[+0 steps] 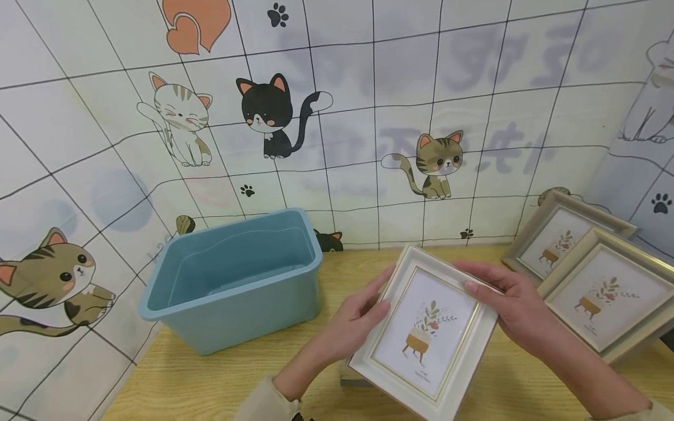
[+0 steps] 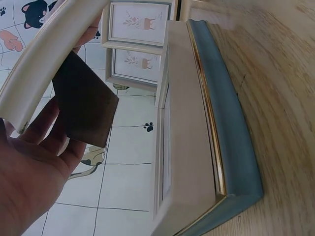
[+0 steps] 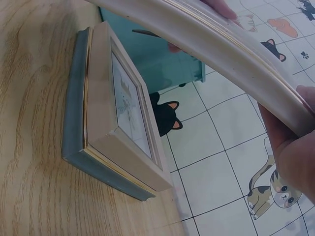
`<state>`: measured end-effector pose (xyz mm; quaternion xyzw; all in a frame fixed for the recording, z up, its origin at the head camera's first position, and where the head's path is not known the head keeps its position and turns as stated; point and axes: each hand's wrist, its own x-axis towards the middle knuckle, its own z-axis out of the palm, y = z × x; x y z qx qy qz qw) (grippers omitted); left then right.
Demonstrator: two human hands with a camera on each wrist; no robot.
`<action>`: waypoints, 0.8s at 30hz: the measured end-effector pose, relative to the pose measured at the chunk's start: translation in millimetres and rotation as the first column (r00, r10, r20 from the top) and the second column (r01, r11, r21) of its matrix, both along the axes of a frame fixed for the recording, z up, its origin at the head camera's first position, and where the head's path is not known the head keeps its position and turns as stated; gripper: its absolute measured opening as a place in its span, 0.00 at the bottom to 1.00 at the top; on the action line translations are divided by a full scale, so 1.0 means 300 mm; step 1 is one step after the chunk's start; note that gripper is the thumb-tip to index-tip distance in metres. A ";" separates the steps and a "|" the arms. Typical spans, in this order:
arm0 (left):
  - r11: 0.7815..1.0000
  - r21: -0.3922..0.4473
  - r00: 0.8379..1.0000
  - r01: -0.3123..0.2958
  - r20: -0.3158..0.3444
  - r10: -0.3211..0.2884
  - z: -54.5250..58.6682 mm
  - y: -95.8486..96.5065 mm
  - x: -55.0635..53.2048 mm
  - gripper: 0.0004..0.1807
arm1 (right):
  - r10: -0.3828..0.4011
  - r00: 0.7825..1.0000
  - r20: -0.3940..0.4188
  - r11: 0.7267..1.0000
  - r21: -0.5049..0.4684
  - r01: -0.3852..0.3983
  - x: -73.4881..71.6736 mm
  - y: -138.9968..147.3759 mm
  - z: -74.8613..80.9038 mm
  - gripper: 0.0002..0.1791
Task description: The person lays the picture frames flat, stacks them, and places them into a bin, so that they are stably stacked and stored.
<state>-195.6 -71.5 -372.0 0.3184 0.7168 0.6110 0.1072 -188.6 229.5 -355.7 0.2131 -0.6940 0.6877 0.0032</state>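
A white picture frame (image 1: 426, 339) with a gold inner line is held up, tilted, and its face with a plant print shows in the head view. My left hand (image 1: 358, 318) grips its left edge, thumb on the front. At the upper right edge my right hand (image 1: 513, 295) holds it, thumb over the border and fingers behind. Behind the frame a dark stand leg (image 2: 86, 101) sticks out in the left wrist view. Below lies a beige picture frame (image 2: 192, 128) stacked on a blue-grey one (image 2: 229, 123); the held frame hides most of this stack in the head view.
A blue plastic bin (image 1: 247, 310) stands on the wooden table (image 1: 200, 380) at the left, by the wall. At the right, a beige picture frame (image 1: 626, 292) leans in front of another frame (image 1: 558, 234). A wall with cat drawings (image 1: 347, 117) bounds the back.
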 end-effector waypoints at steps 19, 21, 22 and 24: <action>0.985 0.085 0.988 -0.152 0.011 0.151 -0.073 -0.054 -0.040 0.27 | -0.152 0.985 0.077 0.961 -0.222 0.165 -0.016 -0.015 -0.014 0.20; 0.975 0.099 0.980 -0.197 0.020 0.196 -0.081 -0.058 -0.050 0.26 | -0.168 0.983 0.080 0.951 -0.249 0.183 -0.016 -0.022 -0.023 0.20; 0.969 0.104 0.974 -0.226 0.018 0.225 -0.086 -0.060 -0.056 0.25 | -0.173 0.981 0.088 0.947 -0.257 0.190 -0.016 -0.027 -0.031 0.19; 0.949 0.113 0.956 -0.294 0.016 0.294 -0.096 -0.065 -0.065 0.23 | -0.191 0.975 0.112 0.943 -0.256 0.214 -0.012 -0.042 -0.051 0.18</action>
